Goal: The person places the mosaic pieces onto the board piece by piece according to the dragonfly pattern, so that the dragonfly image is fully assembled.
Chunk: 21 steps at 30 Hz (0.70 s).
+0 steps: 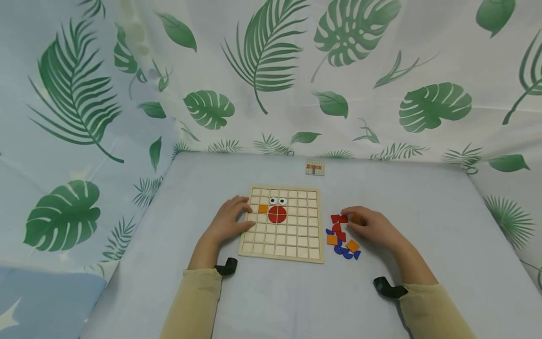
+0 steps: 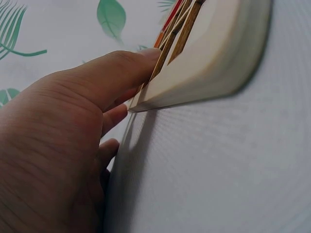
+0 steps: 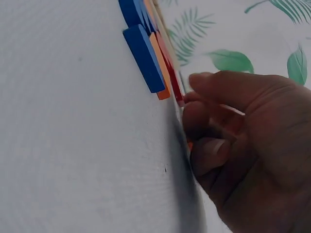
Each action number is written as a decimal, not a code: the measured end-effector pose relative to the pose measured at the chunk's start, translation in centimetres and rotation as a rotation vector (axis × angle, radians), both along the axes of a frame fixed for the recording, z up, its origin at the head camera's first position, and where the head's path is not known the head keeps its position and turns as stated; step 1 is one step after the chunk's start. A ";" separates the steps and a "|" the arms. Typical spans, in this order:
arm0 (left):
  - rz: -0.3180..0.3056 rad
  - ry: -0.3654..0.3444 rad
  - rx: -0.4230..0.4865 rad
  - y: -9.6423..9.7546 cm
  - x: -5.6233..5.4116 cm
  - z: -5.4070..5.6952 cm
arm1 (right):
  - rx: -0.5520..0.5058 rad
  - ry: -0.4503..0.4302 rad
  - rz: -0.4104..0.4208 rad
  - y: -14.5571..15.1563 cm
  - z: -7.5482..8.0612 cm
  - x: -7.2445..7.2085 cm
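Observation:
My left hand (image 1: 228, 219) lies at the left side of a pale wooden grid board (image 1: 267, 252). Its thumb (image 2: 131, 68) reaches over the board's edge and the fingers extend along the side. On the board sit two eye pieces (image 1: 278, 201), a red disc of quarter pieces (image 1: 277, 214) and an orange square tile (image 1: 263, 208). My right hand (image 1: 372, 225) is right of the board, fingers curled around another orange tile (image 1: 356, 219), mostly hidden by them. Its index fingertip is right at the red pieces (image 1: 336, 228).
Below the right hand lie blue pieces (image 1: 344, 253) and loose orange squares (image 1: 352, 246). A small patterned card (image 1: 315, 167) stands behind the board, near the back of the table. A leaf-print curtain (image 1: 279, 94) encloses the table.

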<state>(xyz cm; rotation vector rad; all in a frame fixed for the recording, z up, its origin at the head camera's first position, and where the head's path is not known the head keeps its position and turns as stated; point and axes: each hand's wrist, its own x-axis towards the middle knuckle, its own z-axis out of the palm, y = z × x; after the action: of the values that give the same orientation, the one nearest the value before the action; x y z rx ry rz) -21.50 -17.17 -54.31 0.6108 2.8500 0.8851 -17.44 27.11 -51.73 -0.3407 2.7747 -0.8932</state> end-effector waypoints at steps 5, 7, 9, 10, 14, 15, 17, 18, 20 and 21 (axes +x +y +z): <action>0.002 -0.013 0.015 0.2 0.1 0.3 | -0.020 0.026 -0.030 0.3 -0.8 0.2; 0.003 -0.011 0.014 0.1 0.2 0.3 | -0.024 0.033 -0.043 0.2 -1.0 0.3; 0.004 -0.004 0.015 0.1 0.4 0.2 | -0.025 0.040 -0.051 0.1 -1.2 0.4; 0.002 0.002 0.014 0.1 0.4 0.2 | -0.023 0.045 -0.052 0.0 -1.2 0.4; -0.003 0.007 0.023 0.2 0.4 0.3 | -0.014 0.064 -0.071 0.0 -1.2 0.4; -0.005 0.007 0.026 0.2 0.3 0.3 | -0.012 0.067 -0.075 0.1 -1.2 0.3; -0.005 0.003 0.028 0.2 0.4 0.4 | -0.011 0.072 -0.080 0.0 -1.2 0.3; -0.006 0.006 0.029 0.2 0.4 0.3 | -0.010 0.077 -0.076 0.0 -1.2 0.3; -0.006 0.006 0.028 0.2 0.4 0.4 | -0.007 0.081 -0.081 0.0 -1.3 0.2; -0.006 0.006 0.028 0.2 0.3 0.3 | -0.003 0.084 -0.083 0.0 -1.3 0.2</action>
<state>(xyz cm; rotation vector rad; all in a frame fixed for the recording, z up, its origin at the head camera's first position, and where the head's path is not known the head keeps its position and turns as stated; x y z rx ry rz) -21.16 -16.96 -53.98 0.6253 2.8448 0.9248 -17.20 27.12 -53.02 -0.2714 2.8835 -0.9217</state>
